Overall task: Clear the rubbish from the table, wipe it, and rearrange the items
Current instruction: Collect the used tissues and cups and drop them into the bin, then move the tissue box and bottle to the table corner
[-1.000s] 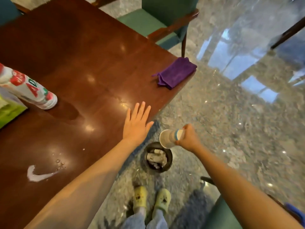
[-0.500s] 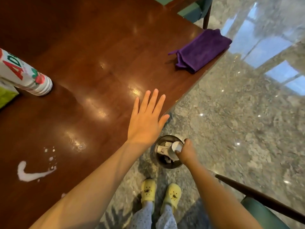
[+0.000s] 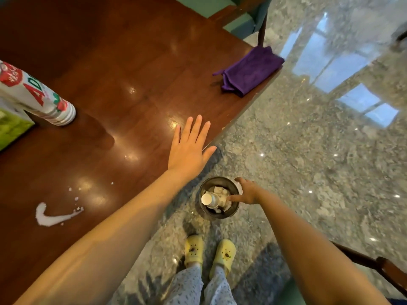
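Reaching over a floor bin (image 3: 220, 213), the right hand (image 3: 247, 191) hangs loosely open, empty; a cup (image 3: 209, 199) lies inside. The left hand (image 3: 188, 150) presses flat, fingers spread, on the table (image 3: 132, 62), near spilled liquid (image 3: 55, 216) and a purple cloth (image 3: 251, 70).

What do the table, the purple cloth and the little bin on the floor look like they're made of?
Table: polished, varnished wood; grain and glossy light reflections show. Purple cloth: soft, matte, fuzzy fabric, likely microfibre. Bin: dark with a sheen on the rim, possibly metal; plastic can't be ruled out.

A purple cloth (image 3: 250, 71) is seen at 1 o'clock on the red-brown table (image 3: 136, 62). At 7 o'clock white liquid (image 3: 55, 216) is spilled. Yellow shoes (image 3: 209, 252) and grey speckled floor (image 3: 308, 161) are shown.
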Demonstrator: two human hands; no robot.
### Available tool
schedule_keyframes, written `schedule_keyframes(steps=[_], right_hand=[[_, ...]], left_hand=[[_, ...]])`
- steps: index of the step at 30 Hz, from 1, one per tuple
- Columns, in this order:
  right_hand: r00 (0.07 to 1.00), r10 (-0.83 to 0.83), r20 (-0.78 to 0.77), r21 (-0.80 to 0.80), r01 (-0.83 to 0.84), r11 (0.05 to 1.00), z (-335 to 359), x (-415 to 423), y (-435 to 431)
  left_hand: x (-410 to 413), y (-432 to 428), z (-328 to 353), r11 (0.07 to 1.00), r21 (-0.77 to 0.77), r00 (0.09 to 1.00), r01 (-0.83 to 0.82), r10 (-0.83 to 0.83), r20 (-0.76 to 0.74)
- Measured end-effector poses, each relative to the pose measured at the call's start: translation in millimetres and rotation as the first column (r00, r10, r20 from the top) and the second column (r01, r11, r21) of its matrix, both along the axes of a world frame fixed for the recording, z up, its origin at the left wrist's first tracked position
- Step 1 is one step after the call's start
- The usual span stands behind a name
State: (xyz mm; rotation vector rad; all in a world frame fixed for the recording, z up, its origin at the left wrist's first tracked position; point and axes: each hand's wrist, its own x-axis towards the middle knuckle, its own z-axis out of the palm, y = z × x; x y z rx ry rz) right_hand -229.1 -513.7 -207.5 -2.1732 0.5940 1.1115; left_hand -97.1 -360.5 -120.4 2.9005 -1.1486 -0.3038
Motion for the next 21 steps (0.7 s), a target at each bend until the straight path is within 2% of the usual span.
schedule_keyframes(steps=[5,9,11,14,17,21], right_hand=[[0.992,0.099,-0.084,0.068,-0.094,0.993,75,14,-15],[0.971,0.2,-0.132,0.013,-0.2,0.98,139,27,-21],[0.952,0.251,-0.175,-0.018,-0.258,0.966,175,32,-22],[0.944,0.249,-0.215,-0.033,-0.262,0.965,227,33,-24],[0.954,0.254,-0.159,-0.09,-0.27,0.959,272,36,-27],[0.957,0.291,-0.01,-0.172,-0.289,0.942,318,50,-29]], left_hand=[[7,-4,25,0.997,0.074,0.988,0.028,-0.017,-0.153],[15,-11,56,0.98,0.196,0.95,0.043,0.021,-0.313],[16,-15,77,0.959,0.268,0.921,0.094,0.019,-0.39],[11,-18,114,0.923,0.326,0.867,0.205,-0.017,-0.498],[13,-19,153,0.9,0.337,0.846,0.277,-0.062,-0.529],[27,-13,199,0.932,0.291,0.885,0.216,-0.061,-0.461]])
